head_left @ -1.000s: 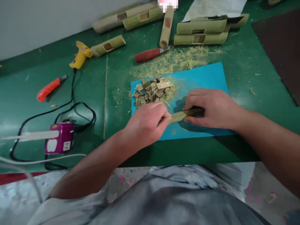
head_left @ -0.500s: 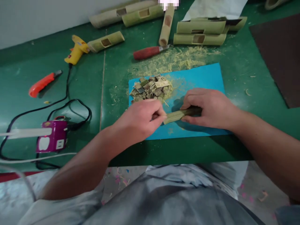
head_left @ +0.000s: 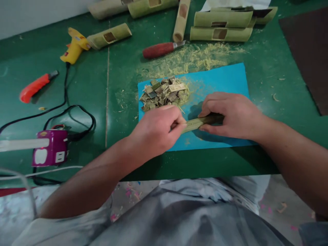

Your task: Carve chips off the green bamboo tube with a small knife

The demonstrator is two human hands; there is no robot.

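Observation:
A narrow green bamboo strip [head_left: 192,125] is held between both hands over the blue sheet [head_left: 220,77]. My left hand [head_left: 162,128] pinches its left end, with thumb and fingers closed. Further right, my right hand [head_left: 230,114] grips the strip's darker right part, thumb below and fingers above; its far end is partly hidden by the palm. Just behind my left hand lies a pile of small bamboo chips [head_left: 164,92] on the sheet's left side.
Behind the sheet lie a red-handled knife [head_left: 159,50], shavings [head_left: 205,58] and bamboo tubes [head_left: 222,19] with cut openings. To the left are a yellow glue gun [head_left: 75,46], an orange cutter [head_left: 36,88], a purple power adapter [head_left: 51,147] and cables. A dark board [head_left: 307,54] lies right.
The camera view has shifted a little, moving the table items up in the picture. My left hand sits slightly farther right along the strip; both hands keep their grip.

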